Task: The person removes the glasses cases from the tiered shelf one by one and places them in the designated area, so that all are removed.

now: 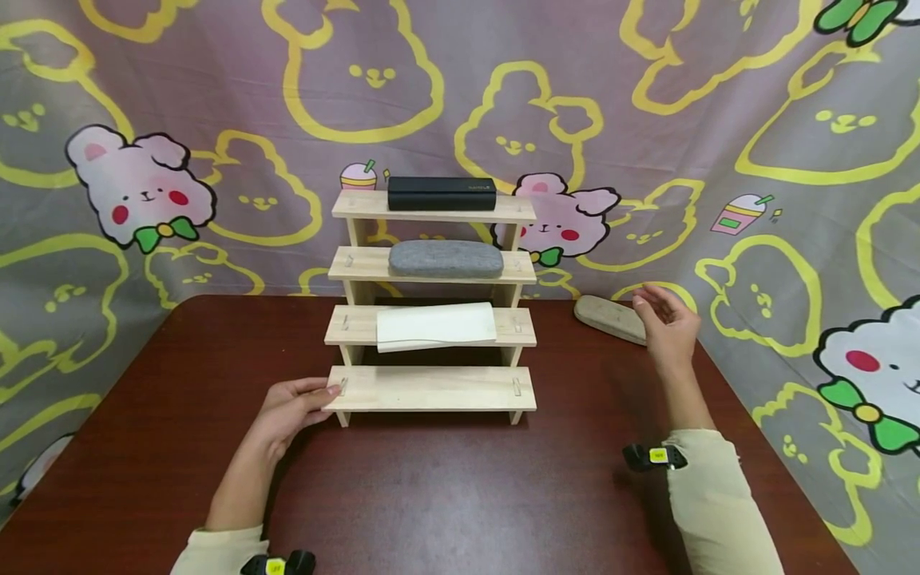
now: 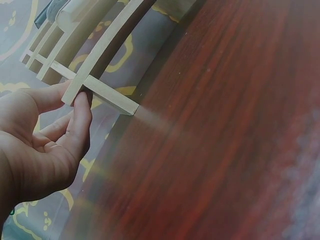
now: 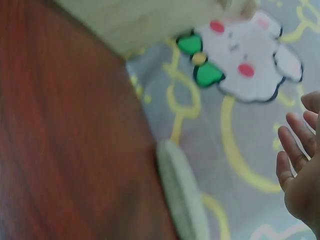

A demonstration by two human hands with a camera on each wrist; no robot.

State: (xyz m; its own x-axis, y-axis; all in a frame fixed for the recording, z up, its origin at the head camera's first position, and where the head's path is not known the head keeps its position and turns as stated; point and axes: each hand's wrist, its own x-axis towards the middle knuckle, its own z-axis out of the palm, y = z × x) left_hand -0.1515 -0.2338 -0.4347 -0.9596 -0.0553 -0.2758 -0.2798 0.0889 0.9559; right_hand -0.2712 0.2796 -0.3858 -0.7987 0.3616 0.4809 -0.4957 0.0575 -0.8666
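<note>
A four-tier wooden stand [image 1: 431,389] rises in steps on the table. My left hand [image 1: 291,411] pinches the left end of its lowest board; the left wrist view shows fingers [image 2: 80,117] above and below that board's corner. A black oblong case [image 1: 442,194] lies on the top tier, a grey fabric glasses case [image 1: 446,259] on the second, and a folded cream cloth [image 1: 436,326] on the third. To the right, my right hand [image 1: 670,323] is raised with relaxed fingers and holds nothing. It overlaps the end of a beige glasses case [image 1: 607,317] in the head view.
The dark reddish-brown table [image 1: 446,487] carries the stand and the beige case. A patterned fabric curtain [image 1: 237,96] with bunny figures hangs behind and along both sides, close to the table's back edge.
</note>
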